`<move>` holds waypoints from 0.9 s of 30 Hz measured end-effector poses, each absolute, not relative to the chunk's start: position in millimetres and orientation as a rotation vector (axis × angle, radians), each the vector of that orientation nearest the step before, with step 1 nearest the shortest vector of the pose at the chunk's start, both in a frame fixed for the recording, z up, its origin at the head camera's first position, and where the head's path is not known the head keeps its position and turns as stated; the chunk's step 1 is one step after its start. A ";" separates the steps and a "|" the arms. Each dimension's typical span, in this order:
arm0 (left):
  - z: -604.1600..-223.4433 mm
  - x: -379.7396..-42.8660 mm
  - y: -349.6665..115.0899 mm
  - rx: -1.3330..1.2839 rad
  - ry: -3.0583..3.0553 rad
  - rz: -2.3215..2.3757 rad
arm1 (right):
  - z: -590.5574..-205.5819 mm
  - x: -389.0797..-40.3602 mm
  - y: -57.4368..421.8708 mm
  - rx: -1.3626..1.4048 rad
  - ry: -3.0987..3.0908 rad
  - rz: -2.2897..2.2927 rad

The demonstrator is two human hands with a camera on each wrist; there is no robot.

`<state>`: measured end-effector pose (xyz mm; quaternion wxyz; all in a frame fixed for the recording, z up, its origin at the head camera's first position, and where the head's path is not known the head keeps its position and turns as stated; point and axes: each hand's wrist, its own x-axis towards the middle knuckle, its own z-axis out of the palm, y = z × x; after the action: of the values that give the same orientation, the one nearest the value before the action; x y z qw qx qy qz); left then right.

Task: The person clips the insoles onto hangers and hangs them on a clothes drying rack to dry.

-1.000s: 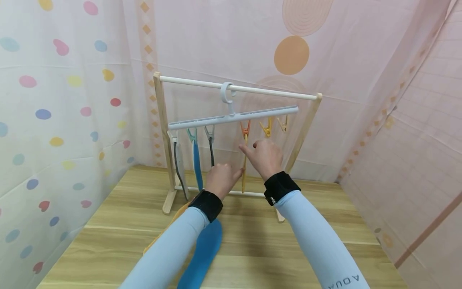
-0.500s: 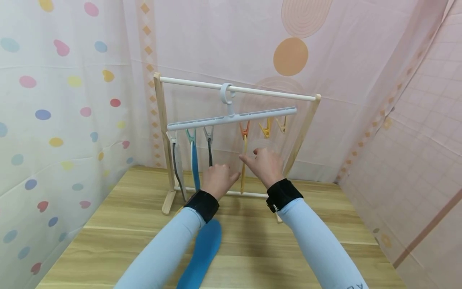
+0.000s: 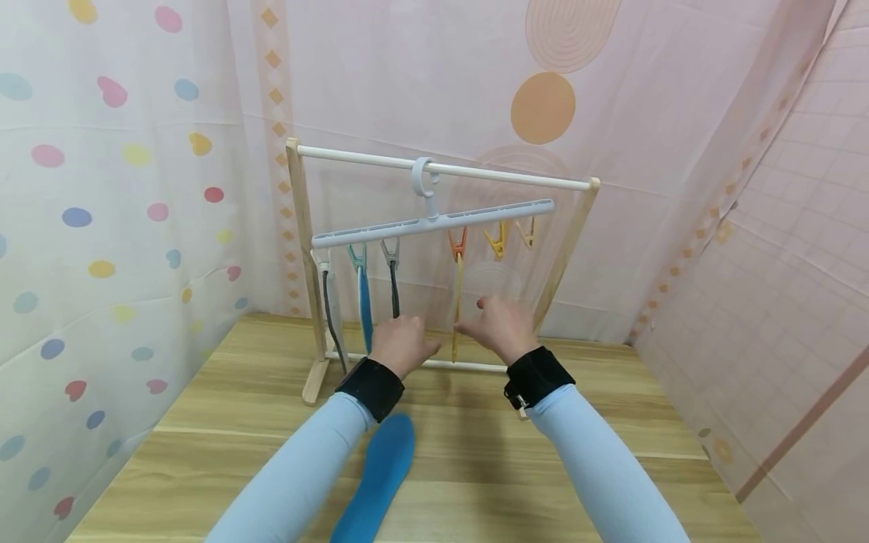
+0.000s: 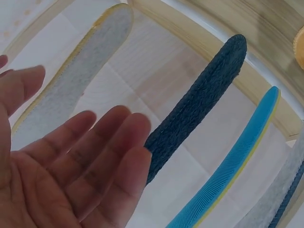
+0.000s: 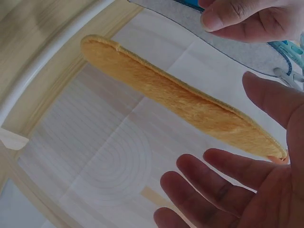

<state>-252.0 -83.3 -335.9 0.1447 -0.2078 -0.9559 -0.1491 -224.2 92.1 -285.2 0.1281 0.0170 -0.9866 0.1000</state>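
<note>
A yellow fluffy insole [image 5: 180,99] hangs from an orange clip [image 3: 458,245] on the pale blue hanger [image 3: 434,222]. My left hand [image 3: 403,343] is just left of this insole, holding nothing, its fingers loosely bent in the left wrist view. On the other side my right hand [image 3: 501,328] is held with fingers spread and apart from the insole. Further left on the hanger are a dark blue fuzzy insole [image 4: 199,104], a bright blue insole [image 4: 232,161] and a grey insole with a dark edge [image 4: 280,190]. Another blue insole [image 3: 383,467] lies on the table.
The hanger hooks over the white top bar [image 3: 502,174] of a wooden rack and tilts up to the right. A yellow clip [image 3: 498,245] and a beige clip [image 3: 527,235] hang with nothing in them. The wooden table [image 3: 543,483] ends against curtains.
Both hands have drawn down and slightly apart from the hanging yellow insole. A yellow edge seen on the table beside my left forearm is now hidden behind that arm.
</note>
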 end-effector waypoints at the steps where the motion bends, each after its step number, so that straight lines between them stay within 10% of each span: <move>1: -335.7 -251.4 -83.8 -0.601 -2.765 -0.434 | -286.6 -223.7 92.3 0.055 -2.875 0.283; 27: -338.1 -239.9 -96.3 -0.694 -2.995 -0.329 | -322.8 -201.4 85.2 0.043 -3.006 0.249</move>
<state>-239.9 -96.3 -338.1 0.0248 -0.2244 -0.9684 -0.1063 -201.4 85.2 -322.8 0.0625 0.0141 -0.9945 0.0825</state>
